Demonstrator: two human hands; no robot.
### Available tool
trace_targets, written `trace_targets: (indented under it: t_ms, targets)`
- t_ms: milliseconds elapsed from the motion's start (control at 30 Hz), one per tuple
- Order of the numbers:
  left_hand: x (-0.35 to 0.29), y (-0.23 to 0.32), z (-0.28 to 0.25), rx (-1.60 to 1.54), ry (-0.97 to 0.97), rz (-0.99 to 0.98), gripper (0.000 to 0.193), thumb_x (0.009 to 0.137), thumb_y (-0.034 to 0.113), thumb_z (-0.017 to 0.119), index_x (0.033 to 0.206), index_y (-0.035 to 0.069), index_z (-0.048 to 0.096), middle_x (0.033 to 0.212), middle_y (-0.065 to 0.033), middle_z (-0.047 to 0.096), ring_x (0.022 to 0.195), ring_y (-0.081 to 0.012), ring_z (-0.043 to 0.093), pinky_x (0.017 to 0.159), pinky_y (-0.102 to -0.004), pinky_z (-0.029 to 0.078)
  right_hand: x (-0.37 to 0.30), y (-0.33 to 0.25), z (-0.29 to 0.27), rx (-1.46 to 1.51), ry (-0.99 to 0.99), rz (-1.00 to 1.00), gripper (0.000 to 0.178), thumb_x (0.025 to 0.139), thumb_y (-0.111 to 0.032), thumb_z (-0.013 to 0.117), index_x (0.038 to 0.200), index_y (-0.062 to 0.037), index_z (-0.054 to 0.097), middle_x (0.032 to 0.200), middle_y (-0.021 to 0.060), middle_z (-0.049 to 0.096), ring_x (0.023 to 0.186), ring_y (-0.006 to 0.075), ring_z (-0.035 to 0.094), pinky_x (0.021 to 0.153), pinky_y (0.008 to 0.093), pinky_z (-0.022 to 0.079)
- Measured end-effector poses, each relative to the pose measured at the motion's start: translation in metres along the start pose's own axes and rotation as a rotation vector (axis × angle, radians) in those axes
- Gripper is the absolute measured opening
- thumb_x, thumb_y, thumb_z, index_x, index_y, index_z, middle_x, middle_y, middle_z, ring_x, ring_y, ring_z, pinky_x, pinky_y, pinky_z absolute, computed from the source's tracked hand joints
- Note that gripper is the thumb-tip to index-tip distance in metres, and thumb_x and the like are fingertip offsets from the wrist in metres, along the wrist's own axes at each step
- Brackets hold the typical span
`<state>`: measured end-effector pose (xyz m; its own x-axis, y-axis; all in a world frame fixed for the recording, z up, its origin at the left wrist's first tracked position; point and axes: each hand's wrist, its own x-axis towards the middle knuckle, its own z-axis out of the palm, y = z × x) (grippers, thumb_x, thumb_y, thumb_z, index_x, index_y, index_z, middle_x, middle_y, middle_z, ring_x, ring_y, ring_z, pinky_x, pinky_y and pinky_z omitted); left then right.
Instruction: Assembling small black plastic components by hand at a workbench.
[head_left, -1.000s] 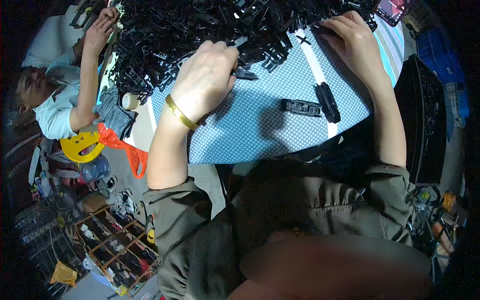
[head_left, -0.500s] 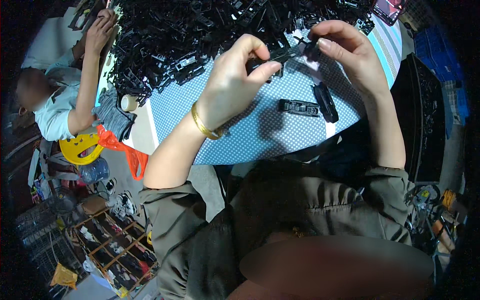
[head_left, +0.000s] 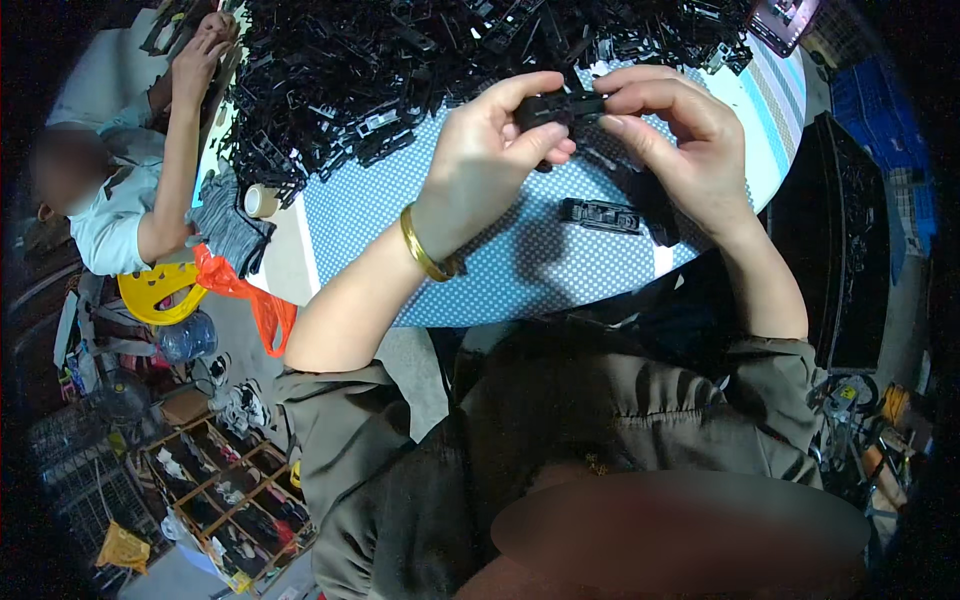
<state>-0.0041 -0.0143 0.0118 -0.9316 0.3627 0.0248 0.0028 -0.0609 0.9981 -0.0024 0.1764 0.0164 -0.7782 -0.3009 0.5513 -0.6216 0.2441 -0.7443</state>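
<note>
Above the table, a black plastic part [head_left: 565, 107] is gripped between my two hands. My left hand [head_left: 480, 150], with a gold bangle at its wrist, pinches the part's left end between thumb and fingers. On the part's right end, the thumb and fingers of my right hand [head_left: 685, 135] close; whether this end is a separate piece I cannot tell. Below the hands, a black rectangular part [head_left: 602, 215] with an open frame lies on the blue dotted cloth [head_left: 460, 270]. Beside it rests a long black part [head_left: 660, 222], partly covered by my right hand.
A wide heap of black plastic parts [head_left: 340, 60] covers the table's far side. A phone [head_left: 783, 20] stands at the far right. On the left are a tape roll [head_left: 260, 202], a grey cloth [head_left: 228, 225], a red bag [head_left: 265, 310] and another person's arm [head_left: 180, 150].
My right hand has moved left and now meets my left hand at the black part. The left hand has turned slightly, its fingers closer around the part.
</note>
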Motion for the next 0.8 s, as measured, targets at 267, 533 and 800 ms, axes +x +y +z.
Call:
trace_targets:
  t_ms: [267, 533, 800]
  targets:
    - [0.001, 0.0, 0.0, 0.047, 0.015, 0.096, 0.027, 0.079, -0.003, 0.053, 0.107, -0.006, 0.051, 0.087, -0.0113, 0.061, 0.076, -0.0112, 0.061, 0.068, -0.0188, 0.05, 0.001, 0.001, 0.004, -0.177, 0.029, -0.158, 0.012, 0.07, 0.0, 0.065, 0.082, 0.0013, 0.063, 0.092, 0.0124, 0.062, 0.086, 0.0201, 0.06, 0.073, 0.0272, 0.049]
    - [-0.002, -0.002, 0.004, 0.02, 0.048, 0.05, 0.028, 0.079, -0.004, 0.053, 0.107, -0.005, 0.052, 0.087, -0.0115, 0.062, 0.075, -0.0112, 0.061, 0.067, -0.0181, 0.051, -0.001, -0.004, 0.009, -0.339, 0.038, -0.233, 0.014, 0.069, 0.001, 0.065, 0.083, 0.001, 0.063, 0.092, 0.0128, 0.062, 0.083, 0.0212, 0.061, 0.069, 0.0275, 0.05]
    - [-0.002, -0.006, 0.002, 0.006, 0.017, 0.04, 0.031, 0.08, -0.004, 0.053, 0.11, -0.006, 0.049, 0.089, -0.0127, 0.061, 0.077, -0.013, 0.061, 0.071, -0.0197, 0.051, 0.002, -0.003, 0.008, -0.344, 0.024, -0.22, 0.015, 0.069, 0.001, 0.065, 0.083, -0.0015, 0.064, 0.09, 0.0107, 0.063, 0.081, 0.0201, 0.062, 0.067, 0.0277, 0.051]
